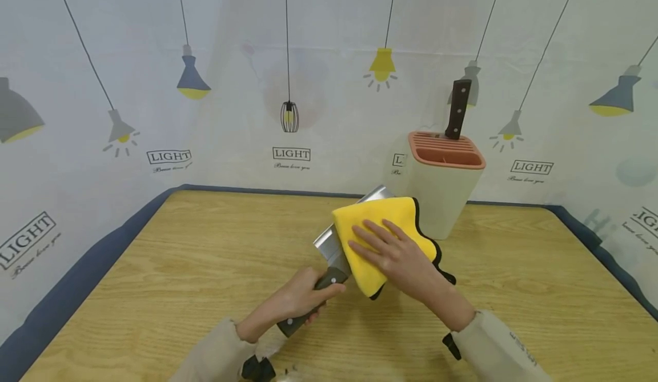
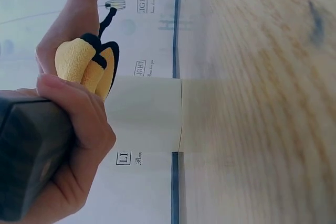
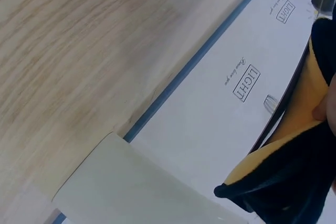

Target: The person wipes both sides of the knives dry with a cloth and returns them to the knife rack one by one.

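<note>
My left hand (image 1: pixel 298 299) grips the dark riveted handle (image 1: pixel 333 279) of a cleaver, its broad steel blade (image 1: pixel 329 242) slanting up and away to the right. Across the middle of that blade lies a yellow cloth (image 1: pixel 362 268) with black edging, hiding most of the steel. My right hand (image 1: pixel 396 256) holds the cloth against the blade, fingers spread over its upper face. In the left wrist view the handle's butt (image 2: pixel 37 156) fills the lower left, held above the table. The right wrist view shows the cloth's dark underside (image 3: pixel 294 177) hanging in folds.
Behind the cloth, at the back right, stands a cream knife block (image 1: pixel 437 199) with an orange slotted top (image 1: pixel 447 151). A dark-handled knife (image 1: pixel 457 108) is upright in it. The wooden table (image 1: pixel 231 245) ends at a backdrop printed with lamps (image 1: pixel 221 125).
</note>
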A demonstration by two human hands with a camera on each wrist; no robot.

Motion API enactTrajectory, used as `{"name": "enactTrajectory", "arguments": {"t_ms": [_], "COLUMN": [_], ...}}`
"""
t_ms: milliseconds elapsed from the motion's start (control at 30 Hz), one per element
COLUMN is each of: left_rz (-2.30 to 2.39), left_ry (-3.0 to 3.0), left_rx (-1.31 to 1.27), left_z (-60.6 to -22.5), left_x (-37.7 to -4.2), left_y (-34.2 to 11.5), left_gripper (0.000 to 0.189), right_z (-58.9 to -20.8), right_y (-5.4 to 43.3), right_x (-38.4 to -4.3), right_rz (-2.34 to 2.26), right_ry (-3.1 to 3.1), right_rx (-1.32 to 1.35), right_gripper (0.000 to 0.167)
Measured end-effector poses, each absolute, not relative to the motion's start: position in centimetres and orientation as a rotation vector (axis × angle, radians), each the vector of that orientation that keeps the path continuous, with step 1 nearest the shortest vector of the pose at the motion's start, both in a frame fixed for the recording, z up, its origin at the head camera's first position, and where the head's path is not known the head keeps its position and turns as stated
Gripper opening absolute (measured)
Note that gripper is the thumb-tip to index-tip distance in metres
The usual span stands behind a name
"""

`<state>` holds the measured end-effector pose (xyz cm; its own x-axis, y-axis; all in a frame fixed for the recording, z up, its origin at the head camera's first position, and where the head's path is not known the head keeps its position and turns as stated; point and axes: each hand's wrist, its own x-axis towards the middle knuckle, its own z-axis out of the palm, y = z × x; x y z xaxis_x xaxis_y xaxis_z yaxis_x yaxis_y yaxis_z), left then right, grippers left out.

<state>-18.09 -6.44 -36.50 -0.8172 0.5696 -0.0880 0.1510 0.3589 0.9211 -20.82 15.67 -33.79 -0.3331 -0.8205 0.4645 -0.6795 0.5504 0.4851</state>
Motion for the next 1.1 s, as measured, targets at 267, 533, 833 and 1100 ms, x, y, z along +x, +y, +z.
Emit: {"name": "enactTrajectory", "arguments": {"t_ms": [267,533,833,1100], "left_rz": [1.434,1.442,1.423,1.419], "left_ry": [2.236,2.211,2.221,2.217], "left_rx": [0.665,0.674,0.680,0.669], "left_z": [-36.4,-36.4,-36.4,-36.5], "left_x": [-17.9,-17.8,-17.8,-17.8], "left_y": [-6.6,-6.6,-6.7,-6.8], "left_gripper": [0.035,0.032,0.030,0.029], "right_z": [-33.7,-33.7,-33.7,-33.7], "right_y": [16.7,17.8,18.8,19.5], "right_x": [-21.6,-22.3,-22.8,-23.1], "right_rz": [-0.222,-0.162,-0.051,-0.002], "right_ry": [-2.146,-2.223,-2.253,-2.291], "right_rx": [1.098,0.980,0.906,0.839], "right_gripper": [0.058,0.058,0.055,0.055]}}
